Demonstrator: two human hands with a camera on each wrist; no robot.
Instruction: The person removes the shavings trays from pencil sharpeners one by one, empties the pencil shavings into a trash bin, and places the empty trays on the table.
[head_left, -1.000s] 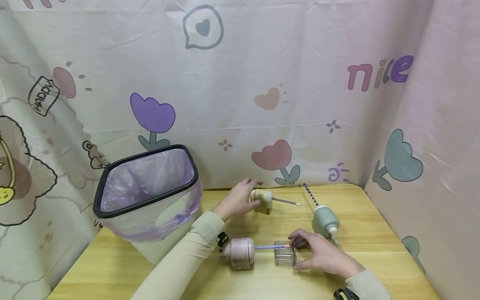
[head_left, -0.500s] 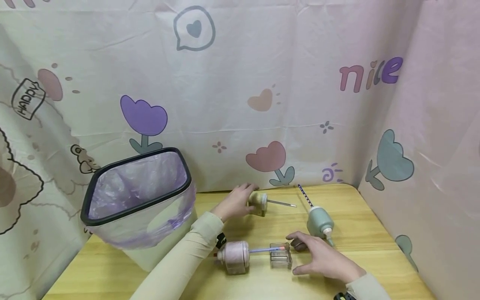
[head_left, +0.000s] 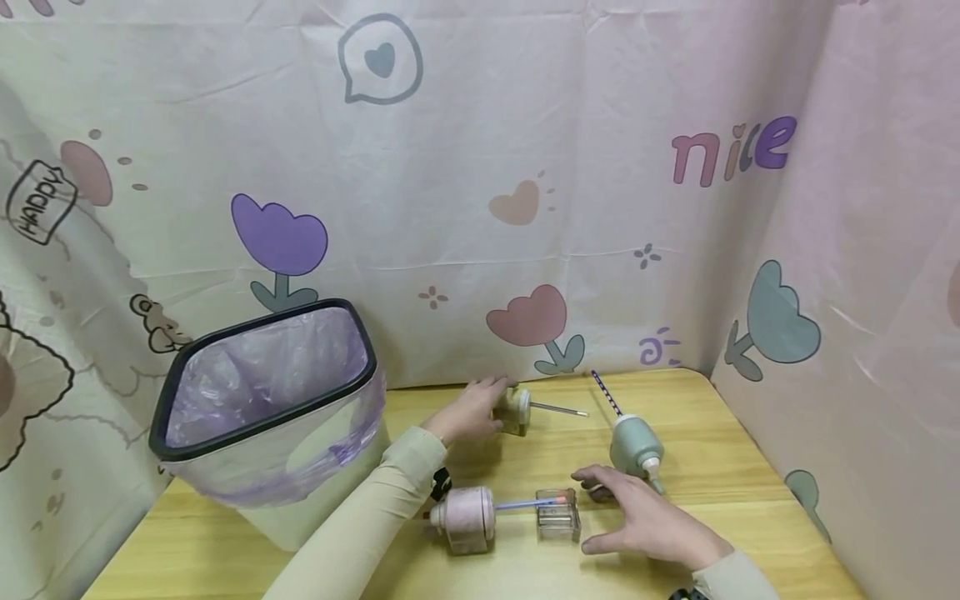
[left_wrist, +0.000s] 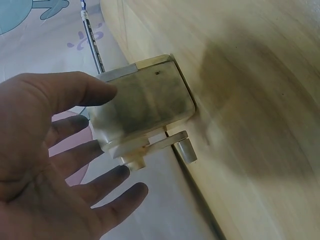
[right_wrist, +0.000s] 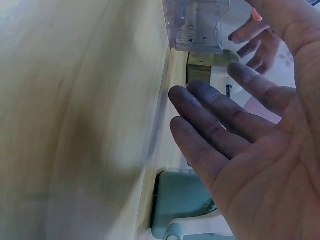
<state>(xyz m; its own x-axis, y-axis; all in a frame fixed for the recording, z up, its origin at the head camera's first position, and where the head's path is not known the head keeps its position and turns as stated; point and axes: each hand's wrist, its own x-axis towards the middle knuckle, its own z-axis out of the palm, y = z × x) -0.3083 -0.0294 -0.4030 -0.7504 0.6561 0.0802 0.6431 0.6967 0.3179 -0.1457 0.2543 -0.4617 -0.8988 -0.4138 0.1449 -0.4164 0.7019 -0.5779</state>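
Observation:
A yellowish crank pencil sharpener (head_left: 516, 414) lies near the back of the table, a dark pencil sticking out to its right. My left hand (head_left: 468, 412) is at its left end; in the left wrist view the thumb overlaps the sharpener's side while the other fingers spread loosely past its crank (left_wrist: 186, 149). Nearer me lies a pink sharpener (head_left: 467, 521) with a blue pencil pointing right. That pencil's orange-red tip overlaps a clear shavings drawer (head_left: 558, 521). My right hand (head_left: 637, 517) hovers just right of the drawer, fingers apart, holding nothing.
A green sharpener (head_left: 636, 446) with a striped pencil (head_left: 607, 393) lies behind my right hand. On the left stands a bin (head_left: 315, 467) with a purple liner and black rim. A patterned curtain (head_left: 465, 125) borders the wooden table (head_left: 720, 467) behind.
The head view has shifted slightly to the right. My right hand has drawn a little away from the clear drawer. My left hand stays at the yellowish sharpener.

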